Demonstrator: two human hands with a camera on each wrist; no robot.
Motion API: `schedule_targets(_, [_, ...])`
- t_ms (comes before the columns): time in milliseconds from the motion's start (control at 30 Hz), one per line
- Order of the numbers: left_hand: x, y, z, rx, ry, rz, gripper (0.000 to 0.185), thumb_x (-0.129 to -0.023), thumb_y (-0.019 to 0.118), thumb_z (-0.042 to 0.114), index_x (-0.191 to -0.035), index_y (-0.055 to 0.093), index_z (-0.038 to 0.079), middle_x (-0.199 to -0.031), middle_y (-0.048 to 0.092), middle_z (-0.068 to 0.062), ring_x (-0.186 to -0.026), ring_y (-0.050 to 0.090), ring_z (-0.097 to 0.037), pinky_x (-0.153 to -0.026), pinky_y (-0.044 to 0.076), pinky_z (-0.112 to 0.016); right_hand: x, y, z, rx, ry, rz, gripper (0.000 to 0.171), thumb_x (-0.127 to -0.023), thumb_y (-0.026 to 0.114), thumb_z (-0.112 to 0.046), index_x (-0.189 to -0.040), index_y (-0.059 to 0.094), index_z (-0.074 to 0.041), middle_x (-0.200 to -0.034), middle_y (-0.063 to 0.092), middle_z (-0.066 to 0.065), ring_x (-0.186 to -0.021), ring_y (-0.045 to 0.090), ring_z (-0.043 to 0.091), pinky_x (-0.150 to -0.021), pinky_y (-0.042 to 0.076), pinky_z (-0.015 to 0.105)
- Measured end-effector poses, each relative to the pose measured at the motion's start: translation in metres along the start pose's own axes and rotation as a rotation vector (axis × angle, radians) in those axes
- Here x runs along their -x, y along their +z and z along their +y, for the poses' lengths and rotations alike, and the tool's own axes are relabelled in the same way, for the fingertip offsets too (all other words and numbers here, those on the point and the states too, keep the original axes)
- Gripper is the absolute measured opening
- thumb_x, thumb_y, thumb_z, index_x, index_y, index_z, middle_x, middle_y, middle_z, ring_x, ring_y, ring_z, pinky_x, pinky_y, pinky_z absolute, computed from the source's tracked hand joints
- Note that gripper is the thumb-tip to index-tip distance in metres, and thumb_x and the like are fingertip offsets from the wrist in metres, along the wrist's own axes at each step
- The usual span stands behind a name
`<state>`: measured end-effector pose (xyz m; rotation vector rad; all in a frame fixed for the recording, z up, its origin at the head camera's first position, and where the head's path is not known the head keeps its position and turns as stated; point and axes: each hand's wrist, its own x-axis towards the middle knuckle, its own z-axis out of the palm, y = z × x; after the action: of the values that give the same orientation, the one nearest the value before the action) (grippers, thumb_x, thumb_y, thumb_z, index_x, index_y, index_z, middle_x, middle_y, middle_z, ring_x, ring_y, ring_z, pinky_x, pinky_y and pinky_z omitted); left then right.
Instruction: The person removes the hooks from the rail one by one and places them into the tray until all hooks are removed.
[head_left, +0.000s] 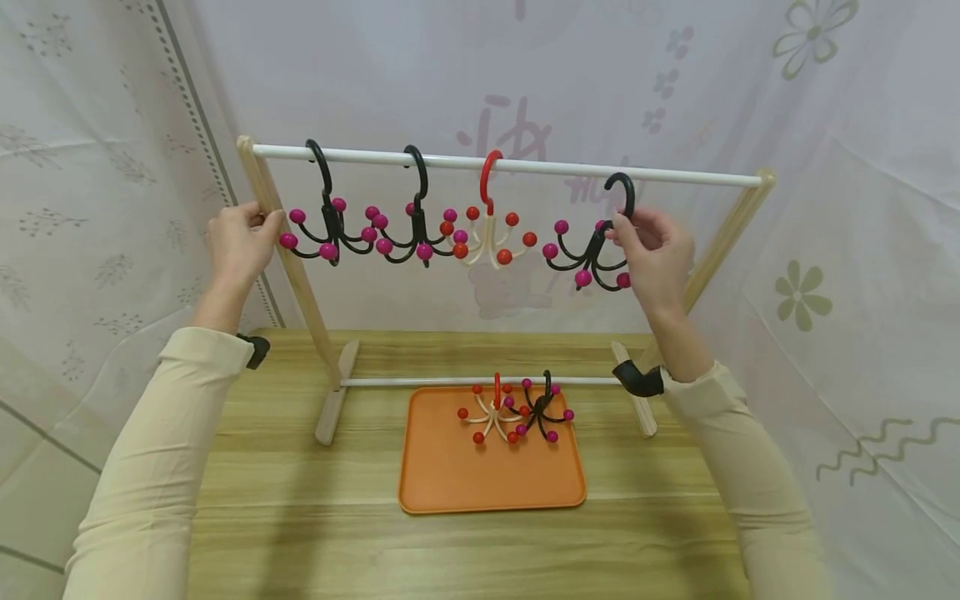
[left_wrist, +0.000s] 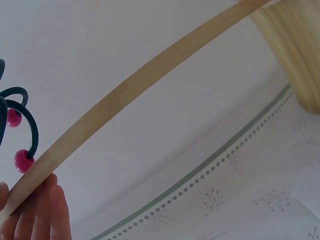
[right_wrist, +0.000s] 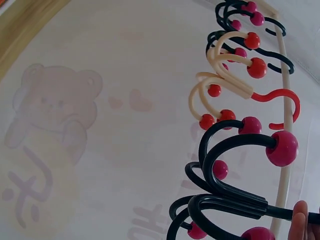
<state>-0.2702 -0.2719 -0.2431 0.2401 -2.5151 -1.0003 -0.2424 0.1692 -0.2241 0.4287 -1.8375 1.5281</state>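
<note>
A wooden rack with a white top rod [head_left: 525, 167] stands on the table. On the rod hang two black multi-hook hangers [head_left: 330, 225] [head_left: 417, 225] with magenta balls and a cream one [head_left: 491, 229] with a red hook. My right hand [head_left: 652, 250] pinches a third black hanger [head_left: 596, 250] [right_wrist: 235, 195], its hook just under the rod at the right. My left hand [head_left: 240, 242] grips the rack's left wooden post [head_left: 281, 242] [left_wrist: 125, 95]. On the orange tray [head_left: 450, 475] lie a cream hanger [head_left: 491, 412] and a black one [head_left: 543, 408].
The rack's lower white bar [head_left: 420, 382] and wooden feet [head_left: 333, 400] stand behind the tray. Patterned curtains [head_left: 840, 208] close in at the back and both sides. The wooden table [head_left: 300, 517] runs toward me in front of the tray.
</note>
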Motion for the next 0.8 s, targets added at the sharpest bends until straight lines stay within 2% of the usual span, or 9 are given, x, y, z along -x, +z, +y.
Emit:
schedule_targets(200, [0.000,-0.001,0.000,-0.001,-0.003,-0.006,0.048,-0.092,0.039,0.036,-0.114,0.056,-0.002,-0.108,0.058,-0.018,-0.082,0.048,-0.024,-0.057,0.038,-0.020,0.016,-0.003,0.004,0.057,0.003,-0.031,0.019,-0.082,0.062,-0.006,-0.091,0.061,0.010,-0.081,0.063,0.020,-0.067,0.060,0.013,-0.067,0.046,0.021])
schedule_targets(400, [0.000,-0.001,-0.001,-0.003,0.001,-0.001,0.047,-0.092,0.039,0.036,-0.113,0.057,-0.002,-0.108,0.058,-0.018,-0.080,0.049,-0.023,-0.055,0.038,-0.019,0.032,-0.003,0.012,0.084,0.022,-0.052,0.020,-0.082,0.062,-0.007,-0.092,0.061,0.010,-0.078,0.064,0.015,-0.067,0.060,0.014,-0.065,0.046,0.021])
schedule_targets(567, [0.000,0.000,-0.001,-0.009,0.004,0.004,0.047,-0.092,0.039,0.036,-0.114,0.057,-0.002,-0.106,0.059,-0.019,-0.079,0.050,-0.023,-0.054,0.037,-0.018,0.045,0.001,0.019,0.068,0.036,-0.085,0.019,-0.082,0.062,-0.007,-0.090,0.061,0.010,-0.077,0.064,0.018,-0.066,0.060,0.017,-0.064,0.046,0.021])
schedule_targets(800, [-0.001,0.001,-0.001,-0.010,-0.003,0.004,0.048,-0.092,0.038,0.037,-0.115,0.056,-0.002,-0.108,0.058,-0.019,-0.080,0.047,-0.024,-0.055,0.037,-0.021,0.063,0.007,0.032,0.013,0.073,-0.154,0.019,-0.081,0.063,-0.007,-0.090,0.061,0.009,-0.078,0.063,0.020,-0.067,0.060,0.011,-0.065,0.047,0.023])
